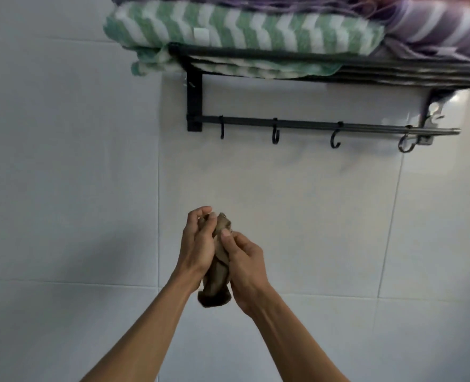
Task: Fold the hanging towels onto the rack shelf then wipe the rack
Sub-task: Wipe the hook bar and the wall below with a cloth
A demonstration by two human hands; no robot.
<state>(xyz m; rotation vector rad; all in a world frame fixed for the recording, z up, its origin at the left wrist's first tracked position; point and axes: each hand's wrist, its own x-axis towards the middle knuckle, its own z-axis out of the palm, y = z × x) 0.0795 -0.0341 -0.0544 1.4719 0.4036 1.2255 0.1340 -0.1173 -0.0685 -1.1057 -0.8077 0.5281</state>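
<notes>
Folded green-and-white striped towel (245, 31) and purple striped towel (435, 26) lie on our black metal wall rack (311, 79). Below it, our left hand (198, 244) and right hand (246, 260) both grip a bunched brown cloth (217, 274).

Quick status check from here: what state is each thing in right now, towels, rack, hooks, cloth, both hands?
Green-and-white towel: folded, on the shelf, one edge drooping past the front.
Purple striped towel: lying on the shelf, right side.
Rack: wall-mounted, nothing on its rail.
Hooks: four, all bare.
Brown cloth: bunched between both hands.
Left hand: gripping the cloth.
Right hand: gripping the cloth.
</notes>
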